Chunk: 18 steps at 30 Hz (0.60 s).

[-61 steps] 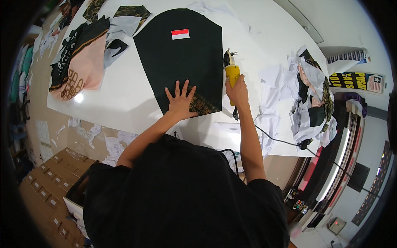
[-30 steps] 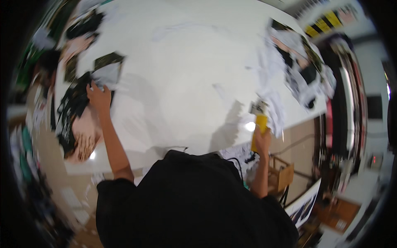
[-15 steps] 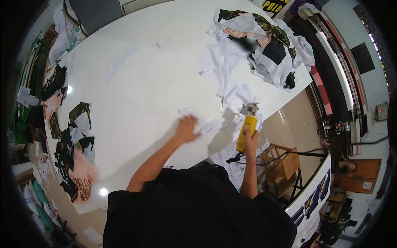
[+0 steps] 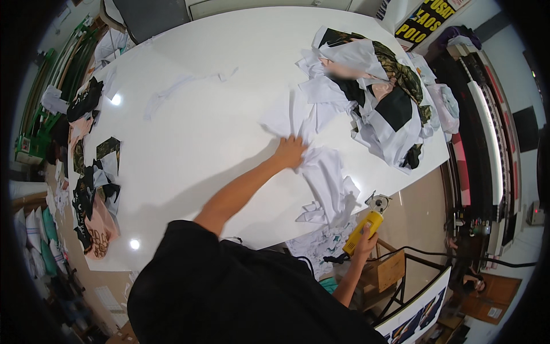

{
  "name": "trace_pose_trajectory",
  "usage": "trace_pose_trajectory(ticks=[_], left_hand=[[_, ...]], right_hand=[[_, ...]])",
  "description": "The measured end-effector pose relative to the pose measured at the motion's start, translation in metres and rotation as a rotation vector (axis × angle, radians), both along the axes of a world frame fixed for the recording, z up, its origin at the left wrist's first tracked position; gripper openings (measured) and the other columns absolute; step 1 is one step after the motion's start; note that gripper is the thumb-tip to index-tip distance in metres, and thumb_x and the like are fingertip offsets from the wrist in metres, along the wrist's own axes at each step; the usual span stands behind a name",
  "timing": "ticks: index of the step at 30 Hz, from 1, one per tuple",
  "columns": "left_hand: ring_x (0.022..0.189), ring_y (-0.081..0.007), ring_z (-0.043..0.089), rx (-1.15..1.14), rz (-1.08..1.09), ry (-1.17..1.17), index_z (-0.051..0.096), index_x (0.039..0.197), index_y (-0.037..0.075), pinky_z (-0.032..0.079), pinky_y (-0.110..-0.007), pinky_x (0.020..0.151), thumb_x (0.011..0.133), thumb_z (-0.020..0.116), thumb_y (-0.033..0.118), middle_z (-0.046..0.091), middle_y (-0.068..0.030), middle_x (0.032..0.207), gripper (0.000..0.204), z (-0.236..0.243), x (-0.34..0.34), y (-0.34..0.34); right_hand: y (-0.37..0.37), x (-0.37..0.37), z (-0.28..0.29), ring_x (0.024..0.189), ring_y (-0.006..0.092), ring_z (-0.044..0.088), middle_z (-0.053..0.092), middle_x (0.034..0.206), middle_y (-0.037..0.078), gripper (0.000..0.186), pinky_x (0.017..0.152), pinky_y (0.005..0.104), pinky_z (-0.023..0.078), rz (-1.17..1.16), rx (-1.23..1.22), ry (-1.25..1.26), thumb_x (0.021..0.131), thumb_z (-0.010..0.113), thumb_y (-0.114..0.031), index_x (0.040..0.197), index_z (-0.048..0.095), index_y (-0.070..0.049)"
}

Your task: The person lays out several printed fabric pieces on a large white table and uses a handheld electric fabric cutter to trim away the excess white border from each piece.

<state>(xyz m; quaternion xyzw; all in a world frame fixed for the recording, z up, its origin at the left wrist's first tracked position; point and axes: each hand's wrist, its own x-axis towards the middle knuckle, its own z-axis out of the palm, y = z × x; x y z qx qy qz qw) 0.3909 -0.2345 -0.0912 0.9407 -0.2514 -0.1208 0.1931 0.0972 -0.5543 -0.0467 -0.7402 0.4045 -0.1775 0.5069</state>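
My left hand (image 4: 291,152) reaches across the white table (image 4: 183,166) and its fingers close on a rumpled white cloth piece (image 4: 286,117), whose folds run together at the fingertips. Just right of that hand, another stretch of white cloth (image 4: 327,178) trails toward the near edge. In my right hand (image 4: 365,243) is a yellow electric rotary cloth cutter (image 4: 363,232), gripped round its body. The cutter's round metal head (image 4: 378,202) points away from me, off the table's near right edge. A black cord leaves its rear end.
A heap of white, black, peach and camouflage fabric (image 4: 395,109) lies at the far right. More cut pieces (image 4: 100,200) line the left edge. Below the near edge are white scraps (image 4: 321,243) and a wooden stool (image 4: 388,269). A black cable (image 4: 435,255) stretches off rightward.
My left hand has moved forward and right onto the white cloth, which is now bunched. The right hand has moved the cutter right and nearer me, away from the cloth. The view has shifted.
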Motion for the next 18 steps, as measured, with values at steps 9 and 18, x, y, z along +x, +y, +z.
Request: trace_pose_trajectory(ticks=[9,18], left_hand=[[0.098,-0.0249,0.071,-0.191,0.094,0.401,0.077,0.1,0.003,0.055,-0.038,0.088,0.094,0.073,0.03,0.076,-0.0135,0.106,0.028,-0.023,0.049,0.211],[0.153,-0.0528,0.018,0.137,1.133,0.152,0.027,0.165,0.024,0.025,-0.067,0.12,0.079,0.065,0.08,0.017,-0.0233,0.17,0.109,-0.036,0.155,0.49]], right_hand=[[0.01,0.067,0.05,0.09,0.0261,0.062,0.065,0.103,0.017,0.045,0.081,0.0386,0.051,0.12,-0.057,0.15,0.099,0.065,-0.034,0.119,0.057,0.006],[0.013,0.065,0.046,0.094,0.0214,0.059,0.061,0.11,0.014,0.039,0.085,0.0358,0.051,0.198,0.138,0.116,0.102,0.063,-0.026,0.124,0.053,0.005]])
